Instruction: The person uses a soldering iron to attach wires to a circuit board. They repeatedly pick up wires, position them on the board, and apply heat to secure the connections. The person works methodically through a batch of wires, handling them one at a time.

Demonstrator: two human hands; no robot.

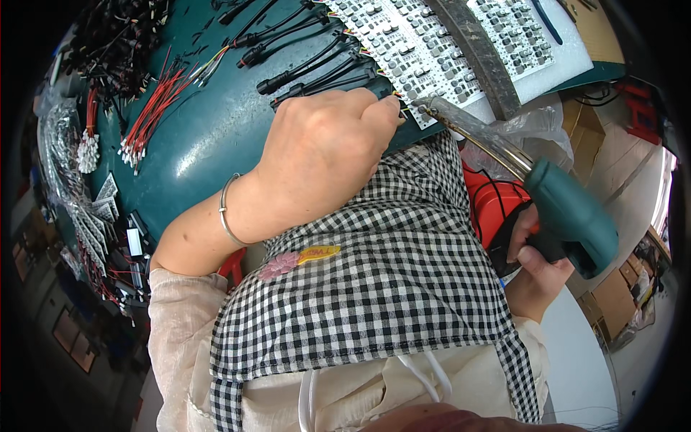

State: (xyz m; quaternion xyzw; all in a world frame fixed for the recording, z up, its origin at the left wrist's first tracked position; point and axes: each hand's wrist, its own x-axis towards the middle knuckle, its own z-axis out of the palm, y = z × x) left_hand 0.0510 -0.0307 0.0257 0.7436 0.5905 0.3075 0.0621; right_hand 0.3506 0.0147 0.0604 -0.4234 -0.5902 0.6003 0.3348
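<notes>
My left hand, a bracelet at its wrist, is closed in a pinch at the near corner of the white circuit boards. A black cable appears to run into its fingers, which are mostly hidden beneath the hand. Coloured wire ends show by the fingertips. With my right hand I grip a green pistol-shaped soldering gun. Its metal tip points at the board corner, close to my left fingertips. Several black connector cables fan out from the boards' left edge.
A dark metal bar lies across the boards, which rest on white foam. Red wires with white plugs and a heap of black connectors are at left on the green tabletop. Right of my apron are clear plastic and a red stool.
</notes>
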